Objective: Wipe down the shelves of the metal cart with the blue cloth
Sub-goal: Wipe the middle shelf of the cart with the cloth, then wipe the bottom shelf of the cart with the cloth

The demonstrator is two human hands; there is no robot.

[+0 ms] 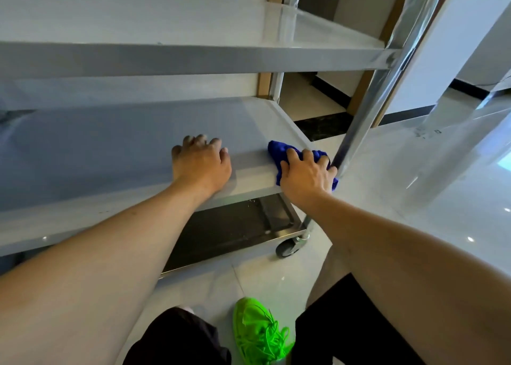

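Currently right hand (307,175) presses bunched blue cloth (279,150) onto middle shelf (124,149) at its front-right corner beside the post (367,116), fingers curled over it to drag it, while left hand (200,165) rests flat, fingers relaxed, apparently steadying the cart.

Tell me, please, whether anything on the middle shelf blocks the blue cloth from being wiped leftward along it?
Only the person's own left hand, resting on the front of the middle shelf just left of the blue cloth held by the right hand. Beyond it, no object shows on the shelf.
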